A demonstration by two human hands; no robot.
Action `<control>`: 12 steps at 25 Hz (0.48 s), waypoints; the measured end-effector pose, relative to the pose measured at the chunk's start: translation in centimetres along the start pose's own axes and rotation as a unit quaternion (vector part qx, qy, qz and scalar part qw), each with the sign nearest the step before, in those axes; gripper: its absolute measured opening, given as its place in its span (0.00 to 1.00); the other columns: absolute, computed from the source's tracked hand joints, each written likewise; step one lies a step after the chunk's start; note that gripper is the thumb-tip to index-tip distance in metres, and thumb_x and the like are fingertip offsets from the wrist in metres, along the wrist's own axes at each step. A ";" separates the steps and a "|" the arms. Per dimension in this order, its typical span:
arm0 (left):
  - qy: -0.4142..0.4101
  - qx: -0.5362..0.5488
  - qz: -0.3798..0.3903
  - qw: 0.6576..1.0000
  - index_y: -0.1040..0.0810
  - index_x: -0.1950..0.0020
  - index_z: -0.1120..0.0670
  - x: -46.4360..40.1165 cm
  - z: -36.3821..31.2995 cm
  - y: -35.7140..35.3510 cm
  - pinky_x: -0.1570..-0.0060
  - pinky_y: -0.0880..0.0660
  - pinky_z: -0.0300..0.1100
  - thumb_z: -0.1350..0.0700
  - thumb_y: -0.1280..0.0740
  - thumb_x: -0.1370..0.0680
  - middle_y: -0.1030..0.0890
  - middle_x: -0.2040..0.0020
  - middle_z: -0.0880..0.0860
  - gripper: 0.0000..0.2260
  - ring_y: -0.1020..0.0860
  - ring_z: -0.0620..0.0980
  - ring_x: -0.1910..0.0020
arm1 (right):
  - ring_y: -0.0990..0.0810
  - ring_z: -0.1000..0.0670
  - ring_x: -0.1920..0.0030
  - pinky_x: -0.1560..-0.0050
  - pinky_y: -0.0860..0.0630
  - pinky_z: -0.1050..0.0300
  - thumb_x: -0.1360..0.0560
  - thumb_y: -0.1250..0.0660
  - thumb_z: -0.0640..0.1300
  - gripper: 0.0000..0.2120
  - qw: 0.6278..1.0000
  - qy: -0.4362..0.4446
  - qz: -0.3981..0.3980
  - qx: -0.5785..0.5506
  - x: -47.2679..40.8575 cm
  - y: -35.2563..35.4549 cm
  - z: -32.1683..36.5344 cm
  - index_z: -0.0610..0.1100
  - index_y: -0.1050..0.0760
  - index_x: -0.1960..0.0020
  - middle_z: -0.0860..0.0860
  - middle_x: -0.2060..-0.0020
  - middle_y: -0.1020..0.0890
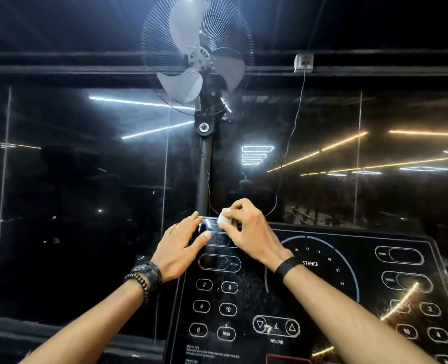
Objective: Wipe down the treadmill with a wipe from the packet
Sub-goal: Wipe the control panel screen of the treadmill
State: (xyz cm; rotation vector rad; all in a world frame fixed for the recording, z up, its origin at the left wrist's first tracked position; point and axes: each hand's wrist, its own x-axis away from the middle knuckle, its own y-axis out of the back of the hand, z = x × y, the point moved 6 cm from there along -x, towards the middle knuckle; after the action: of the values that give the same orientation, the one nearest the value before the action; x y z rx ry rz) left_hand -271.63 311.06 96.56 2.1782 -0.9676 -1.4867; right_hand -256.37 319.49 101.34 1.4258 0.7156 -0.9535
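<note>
Already the treadmill console (pixel 309 298) lay below and toward me from both hands. My right hand (pixel 249 229) pinched the wadded wipe (pixel 224 218) in a narrow grip against the far left corner; my left hand (pixel 180 243) lay flat just beside, fingers straight.

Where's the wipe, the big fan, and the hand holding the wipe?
wipe (pixel 224 218), head view, white bunched part.
fan (pixel 201 57), head view, middle hub.
right hand (pixel 251 231), head view, back of hand.
</note>
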 end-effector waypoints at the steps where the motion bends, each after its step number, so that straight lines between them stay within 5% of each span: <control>1: 0.001 -0.001 0.005 1.000 0.37 0.20 0.47 -1.0 0.5 -0.4 0.21 0.47 0.48 0.28 0.50 0.26 0.41 0.19 0.45 0.39 0.43 0.42 0.21 | 0.20 0.53 0.56 0.49 0.22 0.56 0.23 0.29 0.46 0.05 1.000 -0.003 0.000 -0.002 -0.3 -0.3 -0.4 0.45 0.17 0.52 0.51 0.52 0.25; 4: -0.010 0.013 0.022 1.000 0.38 0.20 0.49 -3.5 1.2 -1.4 0.21 0.51 0.44 0.34 0.47 0.18 0.40 0.20 0.45 0.31 0.45 0.42 0.20 | 0.19 0.52 0.54 0.50 0.23 0.58 0.22 0.31 0.41 0.03 1.000 -0.015 -0.019 0.009 -0.9 -1.1 -1.7 0.42 0.18 0.52 0.51 0.51 0.23; 6: -0.019 0.047 0.024 0.998 0.30 0.24 0.51 -4.3 1.2 -1.8 0.25 0.46 0.37 0.40 0.45 0.16 0.30 0.26 0.44 0.24 0.36 0.44 0.24 | 0.20 0.49 0.54 0.50 0.22 0.55 0.23 0.32 0.37 0.04 0.999 -0.016 -0.020 0.033 -1.0 -2.0 -2.0 0.41 0.18 0.53 0.50 0.53 0.22; 9: -0.034 0.147 -0.023 0.988 0.18 0.40 0.51 -5.2 1.9 -1.6 0.34 0.30 0.46 0.33 0.48 0.21 0.17 0.43 0.43 0.29 0.22 0.43 0.41 | 0.24 0.47 0.57 0.53 0.23 0.47 0.25 0.30 0.35 0.05 0.993 0.009 -0.040 0.115 -1.2 -3.8 -1.7 0.44 0.18 0.56 0.50 0.60 0.20; 12: -0.022 0.287 -0.028 0.957 0.16 0.44 0.45 -5.8 3.7 -1.8 0.36 0.27 0.43 0.32 0.49 0.24 0.15 0.47 0.42 0.28 0.20 0.40 0.43 | 0.27 0.48 0.58 0.55 0.26 0.48 0.26 0.30 0.35 0.06 0.986 -0.012 -0.083 0.145 -1.8 -5.0 -1.5 0.44 0.19 0.58 0.51 0.64 0.22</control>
State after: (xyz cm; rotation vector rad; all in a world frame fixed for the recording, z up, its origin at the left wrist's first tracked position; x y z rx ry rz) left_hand -275.69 316.69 97.97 2.5818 -1.5176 -1.4062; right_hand -261.39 321.69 100.38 1.6229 0.7070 -1.2428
